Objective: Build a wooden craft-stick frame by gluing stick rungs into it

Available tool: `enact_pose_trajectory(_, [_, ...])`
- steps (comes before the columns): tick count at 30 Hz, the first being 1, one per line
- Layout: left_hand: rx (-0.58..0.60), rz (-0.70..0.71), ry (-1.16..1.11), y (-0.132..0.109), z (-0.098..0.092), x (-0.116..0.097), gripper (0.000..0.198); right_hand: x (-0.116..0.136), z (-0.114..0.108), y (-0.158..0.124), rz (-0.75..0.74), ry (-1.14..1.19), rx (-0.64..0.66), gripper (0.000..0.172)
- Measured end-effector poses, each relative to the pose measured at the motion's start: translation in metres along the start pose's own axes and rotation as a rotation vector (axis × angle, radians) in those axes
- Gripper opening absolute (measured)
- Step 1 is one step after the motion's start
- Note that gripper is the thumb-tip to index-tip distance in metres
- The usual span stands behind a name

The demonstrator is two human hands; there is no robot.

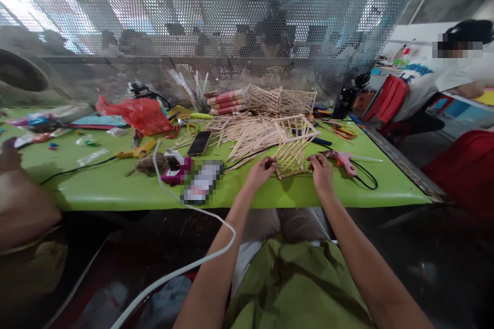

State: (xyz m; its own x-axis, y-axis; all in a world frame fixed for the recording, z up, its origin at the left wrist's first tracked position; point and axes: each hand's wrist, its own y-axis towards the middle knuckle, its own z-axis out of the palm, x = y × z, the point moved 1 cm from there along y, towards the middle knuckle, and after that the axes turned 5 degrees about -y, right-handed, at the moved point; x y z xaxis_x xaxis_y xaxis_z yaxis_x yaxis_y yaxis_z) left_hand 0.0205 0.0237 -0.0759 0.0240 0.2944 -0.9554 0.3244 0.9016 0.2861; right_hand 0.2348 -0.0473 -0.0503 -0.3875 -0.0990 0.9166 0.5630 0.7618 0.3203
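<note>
A small open frame of thin wooden sticks (295, 151) stands at the table's near edge between my hands, its slanting sticks joining an upper and a lower square. My left hand (260, 174) has its fingers closed at the frame's lower left corner. On the opposite side, my right hand (322, 170) pinches at the lower right corner; its fingertips are small and partly hidden. Just right of that hand lies a pink glue gun (347, 163) with a glue stick in its back and a black cord.
Loose wooden sticks (250, 133) are heaped behind the frame, with larger stick structures (285, 98) beyond. Left are a phone (203, 184), a purple power socket (176, 170) with a white cable, and a red plastic bag (137, 115). A perforated metal screen (216, 25) backs the table. Other people sit nearby.
</note>
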Motion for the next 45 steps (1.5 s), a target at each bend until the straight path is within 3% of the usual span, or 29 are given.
enact_pose_trajectory(7, [-0.144, 0.047, -0.066, 0.005, -0.004, -0.015, 0.033, 0.009, -0.001, -0.002, 0.003, 0.043, 0.004, 0.033])
enact_pose_trajectory(14, [-0.276, 0.127, -0.128, 0.025, -0.013, -0.060, 0.040, 0.019, -0.003, -0.002, 0.022, 0.196, 0.016, 0.033])
enact_pose_trajectory(23, [-0.249, 0.107, -0.094, 0.069, -0.008, -0.113, 0.024, 0.066, -0.028, 0.039, 0.069, 0.350, 0.108, 0.044])
enact_pose_trajectory(31, [-0.231, 0.069, -0.038, 0.086, -0.003, -0.116, 0.015, 0.088, -0.031, 0.044, 0.103, 0.331, 0.322, 0.045])
enact_pose_trajectory(40, [-0.205, 0.097, -0.049, 0.083, -0.009, -0.122, 0.022, 0.106, -0.042, 0.040, -0.028, 0.222, 0.353, 0.039])
enact_pose_trajectory(45, [-0.172, 0.132, -0.067, 0.068, -0.016, -0.124, 0.025, 0.121, -0.051, 0.026, -0.223, 0.094, 0.326, 0.036])
